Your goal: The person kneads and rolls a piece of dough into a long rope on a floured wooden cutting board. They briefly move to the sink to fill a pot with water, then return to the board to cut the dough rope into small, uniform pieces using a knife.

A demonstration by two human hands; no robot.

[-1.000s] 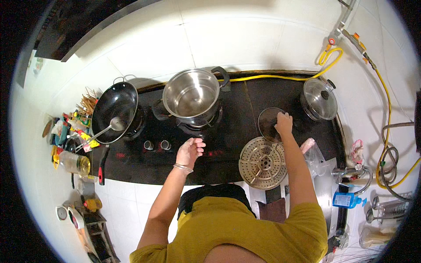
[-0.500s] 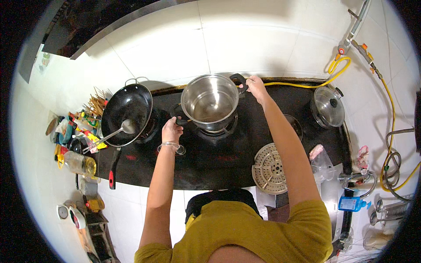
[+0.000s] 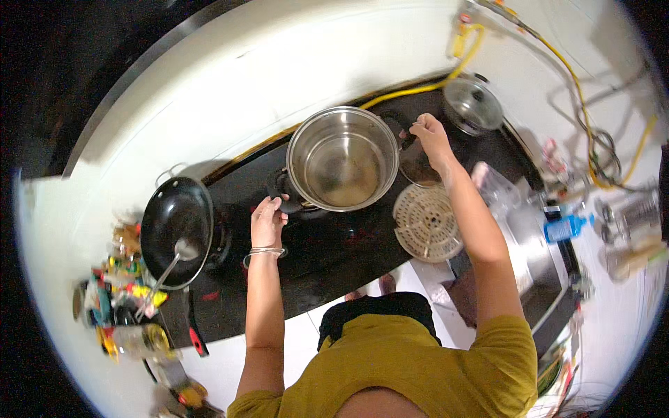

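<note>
Between my hands is a deep stainless steel pot (image 3: 310, 182) with black side handles. A thin, cloudy layer shows at its bottom, too unclear to name. My left hand (image 3: 268, 221) is closed on the left handle, and a bracelet circles that wrist. On the far right side, my right hand (image 3: 431, 138) grips the other handle. The pot seems raised above the black stove top (image 3: 306, 268), though its underside is hidden. A round perforated steamer plate (image 3: 428, 224) lies beside my right forearm.
At left stands a black wok (image 3: 164, 216) with a metal ladle (image 3: 185, 249) in it and a red-tipped handle. Bottles and packets crowd farther left. A lidded pot (image 3: 474, 104) sits back right, near a yellow hose (image 3: 418, 88). A sink (image 3: 533, 244) and blue bottle (image 3: 566, 228) are at right.
The pot has come up and toward me, looking larger, with both hands still on its handles. My view has turned to the right, tilting the stove in the picture.
</note>
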